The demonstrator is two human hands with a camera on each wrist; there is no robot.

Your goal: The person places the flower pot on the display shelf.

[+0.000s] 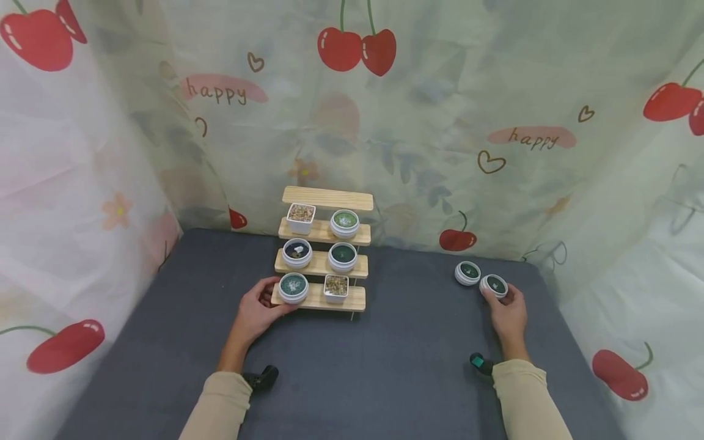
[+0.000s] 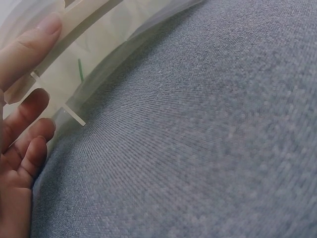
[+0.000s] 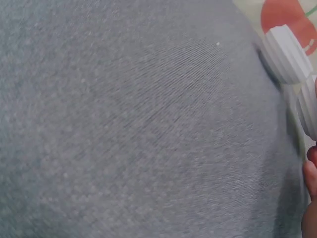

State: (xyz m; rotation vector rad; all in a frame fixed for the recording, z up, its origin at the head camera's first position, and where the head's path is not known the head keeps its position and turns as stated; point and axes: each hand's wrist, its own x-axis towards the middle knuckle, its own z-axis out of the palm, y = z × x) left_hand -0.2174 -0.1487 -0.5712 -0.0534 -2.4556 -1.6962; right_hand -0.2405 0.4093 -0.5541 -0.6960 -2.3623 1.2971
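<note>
A small wooden tiered stand (image 1: 356, 297) carries white pots on its lower three steps. My left hand (image 1: 258, 311) grips the left end of the lowest plank, beside a round pot (image 1: 293, 288) with teal contents. In the left wrist view the thumb lies on the plank (image 2: 81, 17), and the other fingers (image 2: 34, 148) curl below it. Over at the right, my right hand (image 1: 508, 311) holds a round white pot (image 1: 494, 286) with dark green contents between thumb and fingers. A similar pot (image 1: 467, 274) stands just left of it; their ribbed sides show in the right wrist view.
Higher on the stand are a square pot (image 1: 300, 219) of grainy bits and a round green one (image 1: 344, 224). The top plank (image 1: 327, 197) bears nothing. Dark grey cloth (image 1: 407, 354) covers the table; a cherry-print curtain (image 1: 407, 153) hangs behind and at both sides.
</note>
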